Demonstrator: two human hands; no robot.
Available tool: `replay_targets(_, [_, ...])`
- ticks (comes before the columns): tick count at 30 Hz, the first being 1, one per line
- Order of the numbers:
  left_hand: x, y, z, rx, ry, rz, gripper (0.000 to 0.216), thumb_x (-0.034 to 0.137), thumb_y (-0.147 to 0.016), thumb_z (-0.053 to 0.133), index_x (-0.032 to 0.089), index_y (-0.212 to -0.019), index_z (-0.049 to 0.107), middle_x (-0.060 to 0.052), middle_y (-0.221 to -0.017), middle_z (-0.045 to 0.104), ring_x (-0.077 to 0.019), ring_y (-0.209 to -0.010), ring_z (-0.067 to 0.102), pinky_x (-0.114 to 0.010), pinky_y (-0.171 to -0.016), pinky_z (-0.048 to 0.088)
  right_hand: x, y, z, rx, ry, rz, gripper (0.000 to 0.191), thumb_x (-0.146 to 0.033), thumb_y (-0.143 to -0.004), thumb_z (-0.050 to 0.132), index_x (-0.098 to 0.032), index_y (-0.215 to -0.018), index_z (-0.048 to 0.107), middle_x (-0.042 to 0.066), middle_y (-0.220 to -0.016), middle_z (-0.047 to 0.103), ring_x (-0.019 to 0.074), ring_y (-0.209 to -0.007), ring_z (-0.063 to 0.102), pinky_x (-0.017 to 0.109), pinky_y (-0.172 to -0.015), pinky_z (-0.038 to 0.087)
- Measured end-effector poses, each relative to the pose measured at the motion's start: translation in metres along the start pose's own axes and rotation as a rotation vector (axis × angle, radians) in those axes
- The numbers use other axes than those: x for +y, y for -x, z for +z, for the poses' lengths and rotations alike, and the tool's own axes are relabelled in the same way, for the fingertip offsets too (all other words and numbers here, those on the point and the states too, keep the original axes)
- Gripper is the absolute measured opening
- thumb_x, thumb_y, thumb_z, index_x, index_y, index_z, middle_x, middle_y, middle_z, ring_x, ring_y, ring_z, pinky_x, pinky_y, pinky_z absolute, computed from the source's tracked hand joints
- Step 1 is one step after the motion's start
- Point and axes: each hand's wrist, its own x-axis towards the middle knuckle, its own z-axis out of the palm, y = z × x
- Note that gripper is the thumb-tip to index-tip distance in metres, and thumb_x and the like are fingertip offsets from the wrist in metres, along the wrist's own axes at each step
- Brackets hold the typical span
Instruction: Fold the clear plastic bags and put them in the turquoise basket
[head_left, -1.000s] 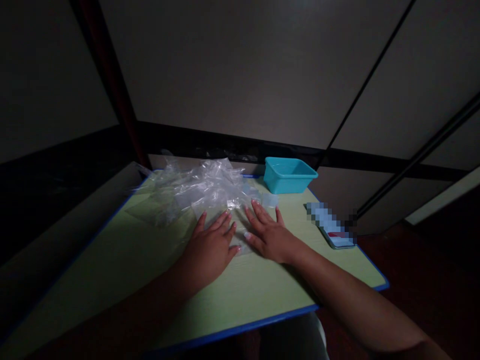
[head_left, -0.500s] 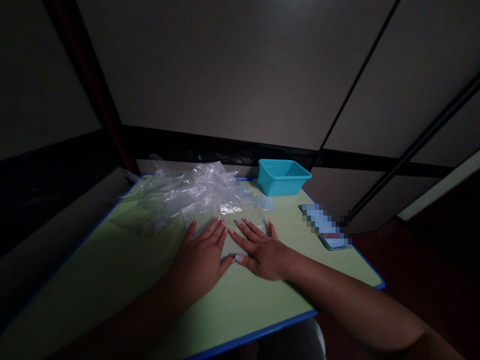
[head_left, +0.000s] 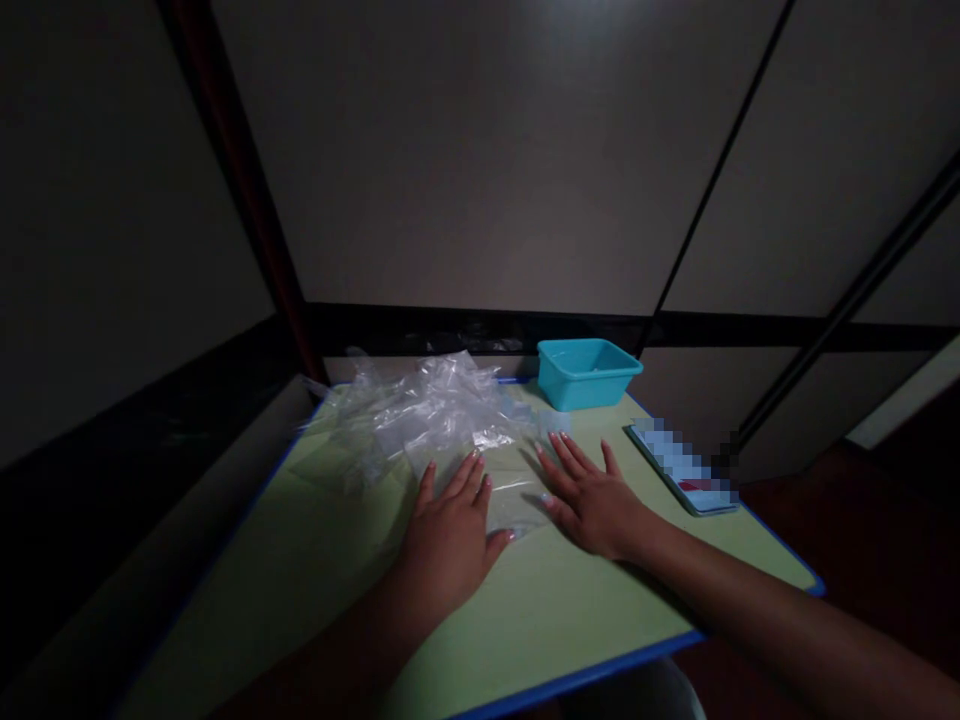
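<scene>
A flat clear plastic bag (head_left: 516,492) lies on the pale green table (head_left: 315,580) between my hands. My left hand (head_left: 452,530) rests palm down on its left part, fingers stretched out and thumb on the plastic. My right hand (head_left: 589,495) lies flat at the bag's right edge, fingers spread. Behind them a crumpled heap of clear plastic bags (head_left: 409,415) covers the far left of the table.
A turquoise plastic tub (head_left: 589,372) stands at the far edge. A small clear piece (head_left: 553,424) lies in front of it. A phone (head_left: 682,467) lies at the right edge. A dark wall panel rises behind; the table has a blue rim.
My hands have slid apart across the flat bag, the right one moving rightward. The camera view has shifted, so everything sits further right and lower in the frame.
</scene>
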Motion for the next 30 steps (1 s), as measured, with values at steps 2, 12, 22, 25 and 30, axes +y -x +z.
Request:
replay_targets(2, [-0.001,0.0,0.0,0.012,0.002,0.006,0.054,0.049,-0.085,0.042,0.015,-0.126,0.052,-0.014,-0.14,0.041,-0.0289,-0.132,0.03,-0.057,-0.106,0.015,-0.012,-0.006,-0.005,0.044,0.001,-0.063,0.063,-0.052,-0.092,0.022,-0.021,-0.145,0.011,0.011,-0.151,0.002,0.0277,-0.138,0.002,0.062,-0.103,-0.006])
replay_targets(12, [-0.028,-0.012,-0.035,0.319,0.043,-0.184,0.036,0.025,-0.087,0.042,0.016,-0.12,0.053,-0.011,-0.108,0.06,-0.0269,-0.104,0.05,-0.041,-0.088,0.041,-0.05,-0.041,0.006,-0.07,-0.171,-0.281,0.059,-0.049,-0.093,0.021,-0.027,-0.145,0.003,0.007,-0.151,-0.002,0.0252,-0.138,-0.001,0.061,-0.104,-0.001])
replay_targets(22, [-0.036,-0.013,-0.013,0.112,0.151,-0.115,0.019,0.024,-0.086,0.045,0.019,-0.072,0.058,-0.005,-0.078,0.06,-0.021,-0.082,0.053,-0.033,-0.076,0.042,-0.019,-0.025,-0.006,-0.167,-0.146,-0.221,0.062,-0.054,-0.091,0.025,-0.03,-0.145,0.004,0.01,-0.15,-0.004,0.0303,-0.138,-0.002,0.065,-0.1,-0.005])
replay_targets(25, [-0.04,-0.016,-0.006,0.052,0.242,-0.094,0.02,0.028,-0.085,0.047,0.019,-0.069,0.057,-0.003,-0.075,0.059,-0.0195,-0.079,0.053,-0.032,-0.076,0.041,-0.024,-0.024,-0.006,-0.076,-0.157,-0.264,0.063,-0.053,-0.092,0.024,-0.028,-0.145,0.003,0.009,-0.151,-0.005,0.0283,-0.138,-0.005,0.063,-0.1,-0.009])
replay_targets(30, [-0.035,-0.02,-0.009,-0.065,0.321,-0.092,0.014,0.034,-0.074,0.06,0.02,-0.074,0.058,-0.003,-0.081,0.061,-0.021,-0.084,0.052,-0.031,-0.075,0.04,-0.032,-0.024,0.0,-0.086,-0.178,-0.324,0.065,-0.058,-0.09,0.02,-0.027,-0.145,0.003,0.007,-0.151,-0.006,0.0262,-0.138,-0.007,0.062,-0.1,-0.012])
